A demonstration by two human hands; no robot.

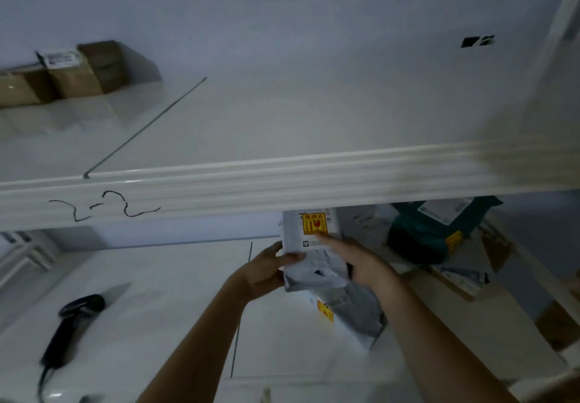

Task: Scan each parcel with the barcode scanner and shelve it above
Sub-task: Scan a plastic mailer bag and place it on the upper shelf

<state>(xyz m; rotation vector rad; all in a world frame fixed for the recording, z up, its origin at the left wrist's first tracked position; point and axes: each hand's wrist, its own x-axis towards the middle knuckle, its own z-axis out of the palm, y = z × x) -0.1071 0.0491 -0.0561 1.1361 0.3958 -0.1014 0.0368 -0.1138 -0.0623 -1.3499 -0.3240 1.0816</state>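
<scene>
At lower left of the frame, the black barcode scanner is lying on the white table. At centre we are gripping a grey parcel with both hands: left hand curling round its left edge, right hand clasping the right side, forefinger touching its yellow sticker. Another grey bag is lying beneath. The white shelf edge is cutting off the parcel's top. Right, a blurred teal parcel; upper left, brown boxes are sitting shelved.

Grey parcel upright below shelf; scanner lying left.
</scene>
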